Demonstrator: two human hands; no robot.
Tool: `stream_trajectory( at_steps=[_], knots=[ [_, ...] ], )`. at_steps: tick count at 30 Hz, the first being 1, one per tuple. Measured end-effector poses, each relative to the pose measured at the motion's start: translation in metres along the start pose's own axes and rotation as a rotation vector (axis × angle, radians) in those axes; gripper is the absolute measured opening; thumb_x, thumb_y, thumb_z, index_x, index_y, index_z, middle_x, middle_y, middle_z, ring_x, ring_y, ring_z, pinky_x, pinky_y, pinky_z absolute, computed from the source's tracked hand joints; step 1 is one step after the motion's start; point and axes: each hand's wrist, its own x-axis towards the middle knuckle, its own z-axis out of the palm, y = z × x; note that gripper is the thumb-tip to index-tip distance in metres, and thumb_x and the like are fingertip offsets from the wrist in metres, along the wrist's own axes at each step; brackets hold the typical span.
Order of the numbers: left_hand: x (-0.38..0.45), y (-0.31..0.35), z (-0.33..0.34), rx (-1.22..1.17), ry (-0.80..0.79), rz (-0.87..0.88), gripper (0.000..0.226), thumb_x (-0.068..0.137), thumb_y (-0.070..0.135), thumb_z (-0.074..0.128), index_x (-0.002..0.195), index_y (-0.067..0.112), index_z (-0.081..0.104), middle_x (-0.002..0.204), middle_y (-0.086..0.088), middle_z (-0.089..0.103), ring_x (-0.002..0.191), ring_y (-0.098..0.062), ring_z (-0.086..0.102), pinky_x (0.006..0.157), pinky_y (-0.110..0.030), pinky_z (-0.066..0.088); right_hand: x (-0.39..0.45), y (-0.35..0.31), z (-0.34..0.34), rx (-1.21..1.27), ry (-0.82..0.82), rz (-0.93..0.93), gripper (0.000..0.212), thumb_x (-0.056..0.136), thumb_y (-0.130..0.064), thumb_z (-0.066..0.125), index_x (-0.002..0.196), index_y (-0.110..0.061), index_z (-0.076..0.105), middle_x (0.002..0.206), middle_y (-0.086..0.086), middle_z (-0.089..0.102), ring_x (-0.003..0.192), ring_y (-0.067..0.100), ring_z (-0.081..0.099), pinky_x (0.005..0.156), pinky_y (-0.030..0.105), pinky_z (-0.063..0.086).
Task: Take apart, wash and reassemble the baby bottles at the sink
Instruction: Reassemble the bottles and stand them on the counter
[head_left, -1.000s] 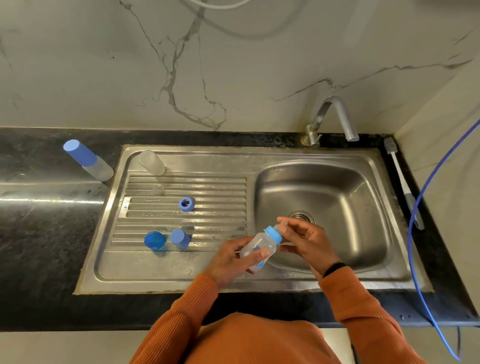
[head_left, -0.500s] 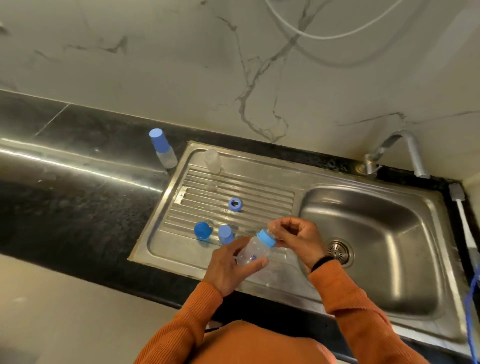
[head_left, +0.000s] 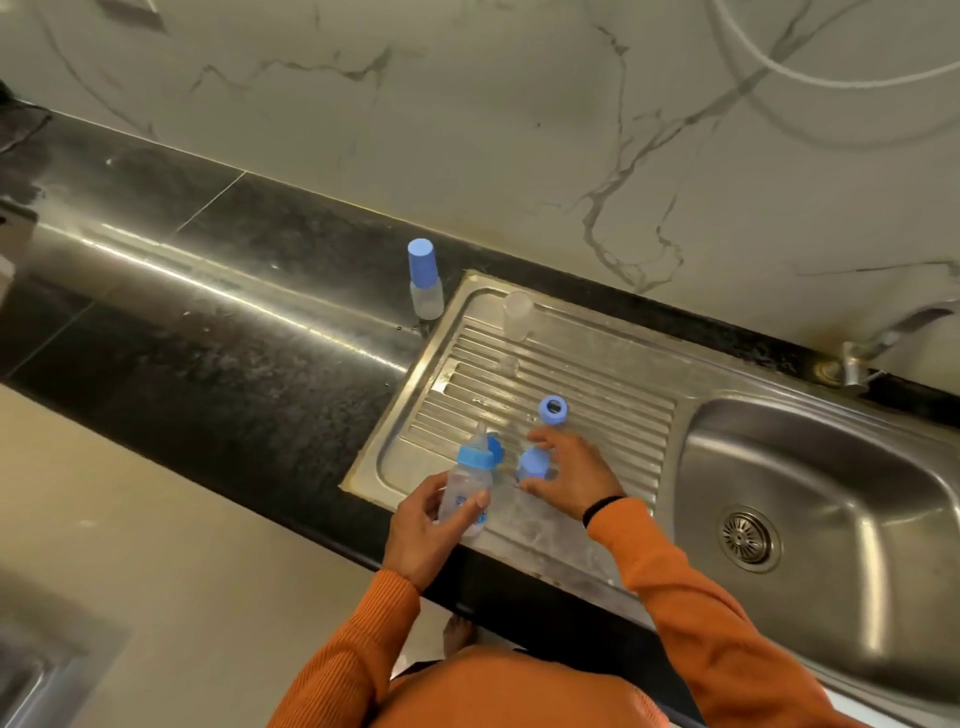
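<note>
since a moment ago our right hand (head_left: 566, 475) left the bottle (head_left: 465, 488) neck; its fingers now curl apart around the blue cap (head_left: 532, 464) on the drainboard (head_left: 597, 379). our left hand (head_left: 423, 525) grips the bottle near the table (head_left: 234, 364) edge, where wet plastic could slip. beyond, a ring (head_left: 552, 408), clear cup (head_left: 517, 314) and second bottle (head_left: 423, 278) stand apart.

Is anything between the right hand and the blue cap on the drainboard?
Nothing visible. The right hand is already at the blue cap, fingers spread around it on the drainboard. The blue ring lies just beyond, not in the way. The left hand holds the bottle to the left.
</note>
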Motion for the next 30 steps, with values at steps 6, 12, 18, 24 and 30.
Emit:
stream_trajectory(
  at_steps=[6, 12, 18, 24, 30],
  knots=[
    [0.007, -0.002, -0.008, -0.038, -0.033, -0.041, 0.059, 0.082, 0.052, 0.079, 0.131, 0.023, 0.065, 0.121, 0.004, 0.073, 0.113, -0.015, 0.069, 0.101, -0.046, 0.057, 0.0, 0.003, 0.014, -0.136, 0.099, -0.035, 0.046, 0.086, -0.02, 0.076, 0.131, -0.021, 0.066, 0.134, 0.002, 0.065, 0.125, 0.023, 0.059, 0.104, 0.037, 0.048],
    [0.015, 0.017, 0.018, -0.167, -0.184, -0.098, 0.058, 0.074, 0.061, 0.084, 0.12, 0.027, 0.07, 0.11, 0.001, 0.079, 0.107, -0.02, 0.074, 0.09, -0.035, 0.06, -0.026, 0.014, -0.025, 0.369, 0.273, 0.076, 0.034, 0.081, -0.024, 0.088, 0.11, -0.03, 0.072, 0.107, -0.008, 0.074, 0.087, 0.004, 0.072, 0.077, 0.019, 0.058],
    [0.022, 0.067, 0.09, -0.285, -0.508, -0.288, 0.035, 0.088, 0.039, 0.074, 0.114, 0.017, 0.078, 0.118, -0.014, 0.076, 0.109, -0.026, 0.073, 0.079, -0.034, 0.062, -0.095, 0.054, -0.116, 1.182, 0.489, 0.107, 0.044, 0.069, -0.027, 0.094, 0.108, -0.016, 0.079, 0.109, 0.016, 0.078, 0.088, 0.027, 0.077, 0.074, 0.034, 0.063],
    [0.009, 0.092, 0.18, -0.046, -0.827, -0.194, 0.041, 0.101, 0.041, 0.063, 0.119, 0.005, 0.072, 0.1, -0.014, 0.073, 0.085, -0.021, 0.071, 0.077, -0.04, 0.059, -0.16, 0.137, -0.157, 1.513, 0.715, 0.261, 0.031, 0.078, -0.029, 0.087, 0.1, -0.009, 0.078, 0.095, 0.014, 0.078, 0.079, 0.022, 0.073, 0.074, 0.034, 0.064],
    [0.012, 0.085, 0.225, 0.325, -0.661, 0.036, 0.063, 0.072, 0.058, 0.085, 0.111, 0.009, 0.076, 0.093, -0.007, 0.076, 0.077, -0.008, 0.069, 0.065, -0.025, 0.056, -0.185, 0.198, -0.133, 0.621, 0.898, 0.522, 0.032, 0.077, -0.028, 0.09, 0.097, -0.007, 0.077, 0.08, 0.014, 0.078, 0.071, 0.025, 0.075, 0.066, 0.036, 0.064]
  ],
)
